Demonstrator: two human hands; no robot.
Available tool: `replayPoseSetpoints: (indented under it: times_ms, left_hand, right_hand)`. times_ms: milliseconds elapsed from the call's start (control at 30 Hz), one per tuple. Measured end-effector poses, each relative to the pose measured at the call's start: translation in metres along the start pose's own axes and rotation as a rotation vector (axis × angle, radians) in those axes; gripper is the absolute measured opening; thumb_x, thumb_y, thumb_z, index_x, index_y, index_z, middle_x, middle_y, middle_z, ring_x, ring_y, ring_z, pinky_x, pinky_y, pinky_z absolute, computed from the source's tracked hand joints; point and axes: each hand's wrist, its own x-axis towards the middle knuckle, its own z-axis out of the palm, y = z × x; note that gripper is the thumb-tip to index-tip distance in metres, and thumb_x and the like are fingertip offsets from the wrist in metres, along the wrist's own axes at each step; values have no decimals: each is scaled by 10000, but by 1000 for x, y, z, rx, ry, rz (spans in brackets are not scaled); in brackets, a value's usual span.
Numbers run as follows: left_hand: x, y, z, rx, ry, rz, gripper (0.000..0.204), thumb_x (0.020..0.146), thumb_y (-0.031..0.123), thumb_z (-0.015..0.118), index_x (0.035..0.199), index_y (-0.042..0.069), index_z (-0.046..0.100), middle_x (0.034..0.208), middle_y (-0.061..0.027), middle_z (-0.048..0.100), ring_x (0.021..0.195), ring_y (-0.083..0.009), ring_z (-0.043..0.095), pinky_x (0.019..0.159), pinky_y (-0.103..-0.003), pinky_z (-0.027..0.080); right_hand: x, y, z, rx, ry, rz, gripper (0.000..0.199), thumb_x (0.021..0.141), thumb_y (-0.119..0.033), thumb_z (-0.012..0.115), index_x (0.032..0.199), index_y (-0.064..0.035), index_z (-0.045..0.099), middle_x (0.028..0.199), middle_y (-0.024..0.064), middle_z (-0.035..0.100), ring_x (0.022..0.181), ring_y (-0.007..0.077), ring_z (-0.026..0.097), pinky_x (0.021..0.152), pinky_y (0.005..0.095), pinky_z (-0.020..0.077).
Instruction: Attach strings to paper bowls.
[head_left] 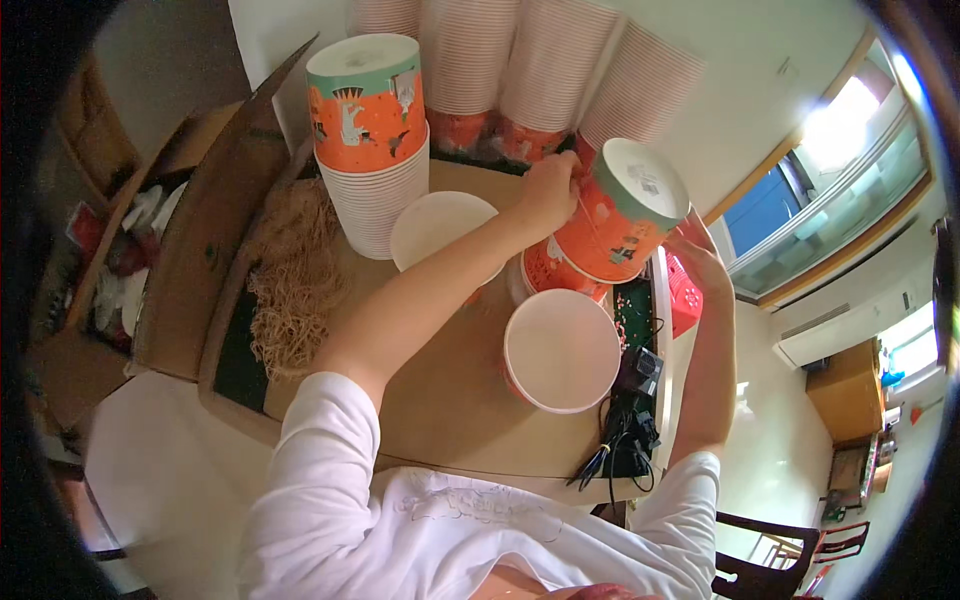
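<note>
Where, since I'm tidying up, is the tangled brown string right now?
In the head view, the tangled brown string lies on the table's left side, between the open cardboard box and the tall bucket stack.

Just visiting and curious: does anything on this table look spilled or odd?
Yes, pink bits lie scattered along the right side of the table, as if spilled. Close by, black cables lie in a tangle.

Two hands (548, 190) (703, 262), maybe four tubs (620, 225), five stacks (372, 205)
</note>
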Motion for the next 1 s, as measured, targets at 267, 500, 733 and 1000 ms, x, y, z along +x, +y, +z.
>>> replayPoseSetpoints:
  times_ms: [267, 500, 733, 1000]
  left_hand:
    - [-85, 19, -51, 237, -486, 127, 147, 773, 46, 612, 915, 22, 580, 958, -181, 565, 944, -354, 567, 788, -457, 471]
    - [-178, 37, -77, 128, -412, -270, 423, 807, 97, 608, 1212, 71, 489, 1044, -162, 594, 997, -336, 595, 835, -428, 491]
    - [-219, 35, -129, 4, -409, -431, 427, 811, 47, 562, 1234, 51, 501, 1104, -176, 610, 1002, -332, 609, 852, -403, 490]
    - [-251, 26, -175, 18, -159, -339, 376, 882, 131, 614, 1239, 62, 516, 1092, -166, 597, 928, -294, 620, 803, -361, 504]
  right_hand:
    - [-10, 7, 7, -204, 135, -28, 610, 834, -12, 617, 1403, -67, 404, 1334, 84, 503, 1170, 184, 504, 980, 322, 416]
    - [-27, -40, 91, -421, 641, -483, 218, 860, -21, 564, 1070, 5, 615, 1016, 79, 638, 922, 163, 598, 884, 307, 480]
    - [-67, -48, 173, -445, 478, -633, 178, 846, -49, 570, 1015, -21, 614, 943, 58, 621, 855, 160, 570, 879, 332, 476]
    - [-64, -15, 244, 6, 102, -699, 141, 810, -44, 576, 947, -46, 610, 907, 31, 610, 825, 133, 572, 870, 339, 484]
